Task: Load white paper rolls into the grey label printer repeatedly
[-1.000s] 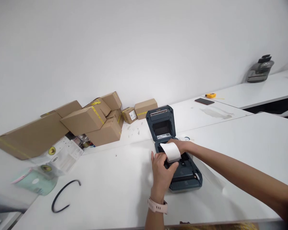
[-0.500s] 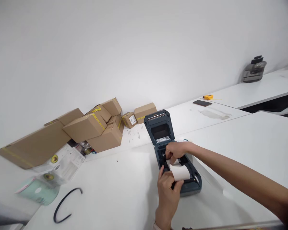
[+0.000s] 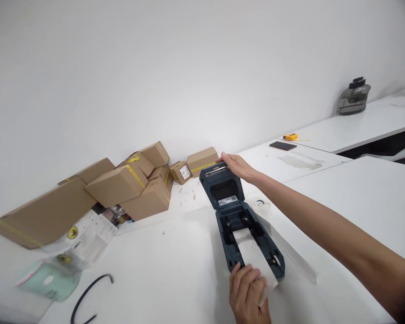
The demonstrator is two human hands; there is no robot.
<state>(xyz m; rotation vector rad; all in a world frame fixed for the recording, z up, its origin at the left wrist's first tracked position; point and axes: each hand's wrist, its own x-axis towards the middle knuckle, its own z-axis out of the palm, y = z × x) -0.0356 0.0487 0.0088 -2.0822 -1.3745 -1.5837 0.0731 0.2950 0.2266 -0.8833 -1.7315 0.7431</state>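
Observation:
A dark blue label printer (image 3: 223, 231) stands on the white table with its lid (image 3: 207, 179) raised. Inside, a white paper strip (image 3: 251, 247) runs down the middle and out over the front edge. My left hand (image 3: 248, 290) is at that front edge, fingers curled over the strip and the thumb side low. At the top edge of the lid is my right hand (image 3: 238, 166), its fingers hooked over the rim. To the printer's right, a paper roll (image 3: 261, 204) lies behind my right arm, and a loose white strip (image 3: 295, 254) trails along the table.
Several cardboard boxes (image 3: 145, 198) are piled against the wall at left. Nearer lie plastic packets (image 3: 94, 238), a green pouch (image 3: 49, 281) and a black curved strip (image 3: 84, 297). A phone (image 3: 282, 146), a yellow tape measure (image 3: 290, 137) and a dark transparent jug (image 3: 353, 101) stand or lie at right.
My right hand has left the printer's inside and risen to the lid's top edge. My left hand has shifted forward-down, and the paper strip now lies flatter, extending over the front.

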